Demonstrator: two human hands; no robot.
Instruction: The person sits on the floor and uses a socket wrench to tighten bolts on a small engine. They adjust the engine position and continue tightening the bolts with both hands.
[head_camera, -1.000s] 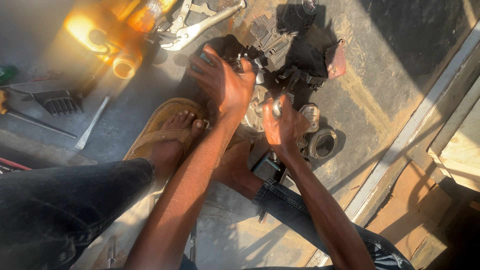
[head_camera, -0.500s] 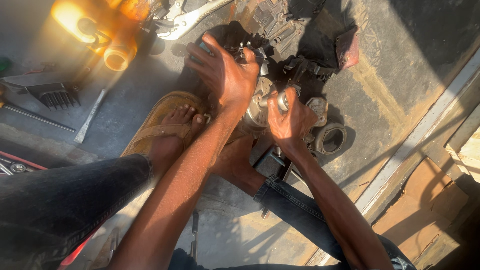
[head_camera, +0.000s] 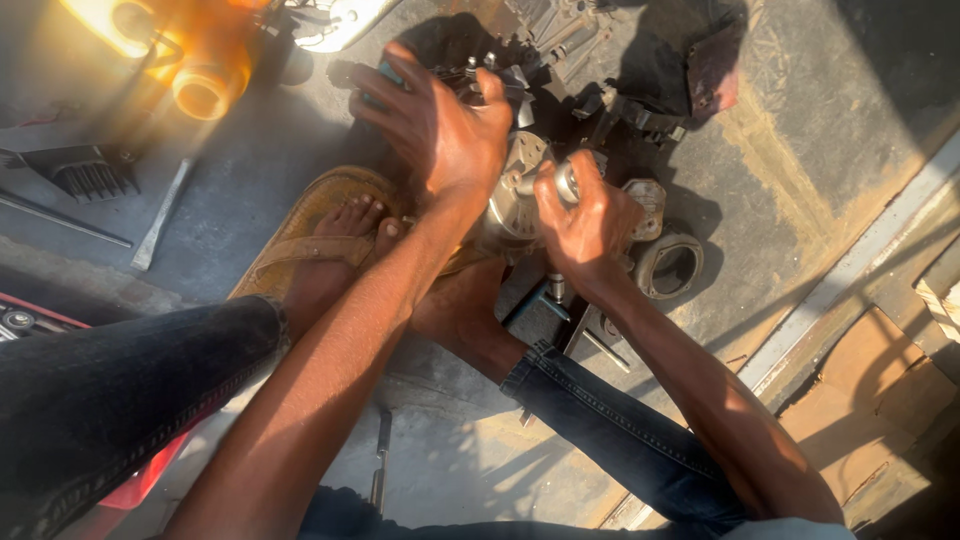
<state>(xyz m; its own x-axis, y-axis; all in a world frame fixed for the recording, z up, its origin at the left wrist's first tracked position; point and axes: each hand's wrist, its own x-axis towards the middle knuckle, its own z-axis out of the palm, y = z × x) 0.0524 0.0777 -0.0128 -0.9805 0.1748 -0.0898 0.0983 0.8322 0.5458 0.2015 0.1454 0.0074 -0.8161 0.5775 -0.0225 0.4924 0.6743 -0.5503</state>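
Fingers of the left hand (head_camera: 440, 135) are spread wide and laid flat over the top of a grey metal engine part (head_camera: 515, 195), palm pressing down on it; the hand grips nothing closed, it simply covers and steadies the casting. At about four o'clock from it, the right hand (head_camera: 590, 215) is curled tight around a small shiny round fitting (head_camera: 567, 182) that stands at the part's right edge, thumb and fingers wrapped on it. The engine part itself sits on the ground between the two hands, just past the toes of the feet, and much of it is hidden under the palms.

At seven o'clock from the left hand, a bare foot rests in a tan sandal (head_camera: 300, 235), toes touching the part's near side. A second bare foot (head_camera: 460, 310) lies at six o'clock, below the casting, with a blue jeans cuff (head_camera: 560, 385) behind it. At three o'clock from the right hand a dark metal ring (head_camera: 670, 268) lies on the concrete floor (head_camera: 800, 130), just beside a small flanged plate (head_camera: 648, 198). At twelve o'clock, dark greasy components (head_camera: 640, 110) are heaped in shadow; what they are cannot be told. Farther out, at ten o'clock, a flat metal bar (head_camera: 160, 215) and a black finned block (head_camera: 85, 175) lie well apart from the hands, and sun glare washes over two round cylinders (head_camera: 205, 90) at eleven o'clock.
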